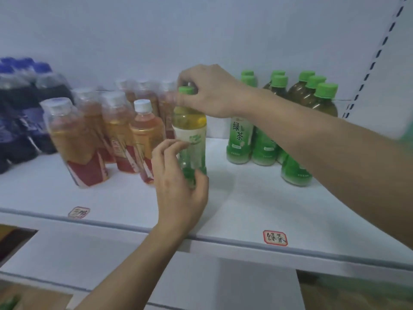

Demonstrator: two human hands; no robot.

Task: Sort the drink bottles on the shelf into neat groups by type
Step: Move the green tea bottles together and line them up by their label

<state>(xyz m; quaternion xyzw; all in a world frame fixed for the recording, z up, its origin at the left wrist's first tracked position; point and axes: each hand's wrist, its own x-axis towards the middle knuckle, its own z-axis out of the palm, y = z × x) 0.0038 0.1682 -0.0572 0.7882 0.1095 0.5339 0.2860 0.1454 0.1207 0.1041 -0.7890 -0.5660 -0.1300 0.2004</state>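
Observation:
A green-tea bottle (pixel 190 130) with a green cap stands at the middle of the white shelf (pixel 245 198). My right hand (pixel 210 90) pinches its cap from above. My left hand (pixel 178 184) curls around its lower half, thumb on the right side. To its left stands a group of amber tea bottles (pixel 125 130) with white caps and red labels, blurred. To its right is a group of green-capped green-tea bottles (pixel 263 142), partly hidden behind my right forearm.
Dark bottles with blue caps (pixel 24 108) fill the far left of the shelf. Two red-bordered label stickers sit on the shelf front, one on the left (pixel 78 212), one on the right (pixel 275 238). A perforated upright (pixel 377 52) bounds the right side.

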